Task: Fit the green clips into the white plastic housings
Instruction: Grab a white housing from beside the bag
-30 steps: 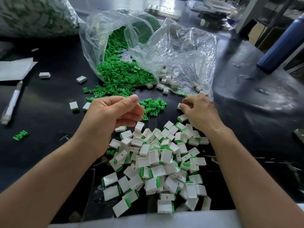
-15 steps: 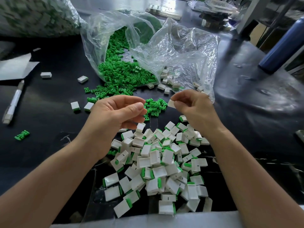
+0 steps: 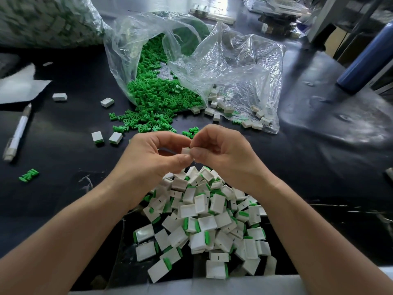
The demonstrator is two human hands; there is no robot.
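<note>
Position: white housing [image 3: 185, 150] is held above the tabletop [image 3: 63, 150], where both hands meet, over the far edge of the heap of assembled housings [image 3: 208, 220]. Fingers of the right hand [image 3: 225, 154] are clamped on its right end. Fingers of the left hand [image 3: 155, 156] are pinched together against its left end. Whether a clip is held there cannot be told, as that spot is hidden. The long axis of the housing is judged to run left-right, so insertion is expected along that line. Loose green clips [image 3: 157, 103] are spilled from the clear bag [image 3: 234, 67] just beyond the hands, nearer the left one.
</note>
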